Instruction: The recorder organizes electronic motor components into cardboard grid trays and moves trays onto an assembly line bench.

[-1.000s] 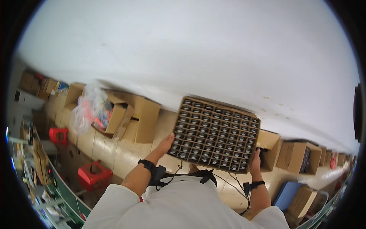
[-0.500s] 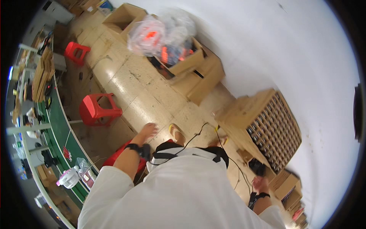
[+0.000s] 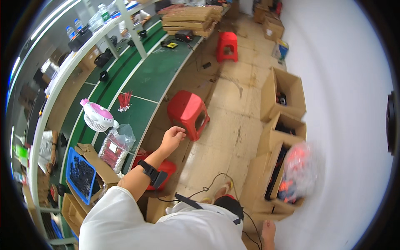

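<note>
The left hand (image 3: pixel 173 138) is hovering half-curled, empty, near a red plastic stool (image 3: pixel 186 107), the right hand (image 3: pixel 268 229) showing its grip unclearly.

The tabletop (image 3: pixel 152 77) runs along the left, with a fan (image 3: pixel 98 116) and a bundle (image 3: pixel 124 101) on its nearer half and stacked cardboard (image 3: pixel 187 18) at its far end. Stools (image 3: pixel 183 106) stand beside it on the floor (image 3: pixel 221 137), the left hand (image 3: pixel 172 139) near the middle one. Cartons (image 3: pixel 268 98) line the right-hand wall (image 3: pixel 346 104), a plastic bag (image 3: pixel 301 164) in a near one and the right hand (image 3: pixel 268 230) this side of them.
</note>
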A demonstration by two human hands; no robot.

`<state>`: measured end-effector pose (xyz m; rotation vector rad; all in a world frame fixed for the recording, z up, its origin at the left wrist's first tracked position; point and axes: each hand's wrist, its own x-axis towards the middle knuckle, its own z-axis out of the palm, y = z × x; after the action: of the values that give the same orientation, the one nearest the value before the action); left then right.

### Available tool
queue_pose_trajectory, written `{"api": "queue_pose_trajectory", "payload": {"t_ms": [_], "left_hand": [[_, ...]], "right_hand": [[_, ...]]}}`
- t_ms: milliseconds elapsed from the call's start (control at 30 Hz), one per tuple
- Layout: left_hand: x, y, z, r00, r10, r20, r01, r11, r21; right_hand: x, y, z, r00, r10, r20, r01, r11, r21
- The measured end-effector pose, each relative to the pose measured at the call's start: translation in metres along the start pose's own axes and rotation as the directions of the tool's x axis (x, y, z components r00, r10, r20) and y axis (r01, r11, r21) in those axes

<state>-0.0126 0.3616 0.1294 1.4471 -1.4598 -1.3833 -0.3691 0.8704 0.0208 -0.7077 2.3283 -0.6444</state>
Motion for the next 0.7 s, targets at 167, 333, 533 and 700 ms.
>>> {"api": "queue_pose_trajectory", "payload": {"t_ms": [167, 333, 533, 700], "left_hand": [[0.061, 0.109, 0.054, 0.932, 0.212, 0.293, -0.191, 0.977, -0.098], [0.129, 0.214, 0.091, 0.814, 0.395, 0.426, -0.394, 0.914, -0.097], [0.221, 0.313, 0.079, 0.828, 0.266, 0.493, -0.268, 0.961, -0.067], [0.356, 0.324, 0.058, 0.795, 0.423, 0.435, -0.371, 0.906, -0.204]], "right_hand": [[0.196, -0.246, -0.047, 0.935, -0.349, -0.064, 0.335, 0.808, 0.485], [0.336, -0.48, -0.131, 0.827, -0.474, -0.301, 0.534, 0.497, 0.684], [0.471, -0.61, -0.262, 0.7, -0.361, -0.616, 0.71, 0.265, 0.652], [0.506, -0.653, -0.319, 0.63, -0.388, -0.673, 0.773, 0.391, 0.499]]}}
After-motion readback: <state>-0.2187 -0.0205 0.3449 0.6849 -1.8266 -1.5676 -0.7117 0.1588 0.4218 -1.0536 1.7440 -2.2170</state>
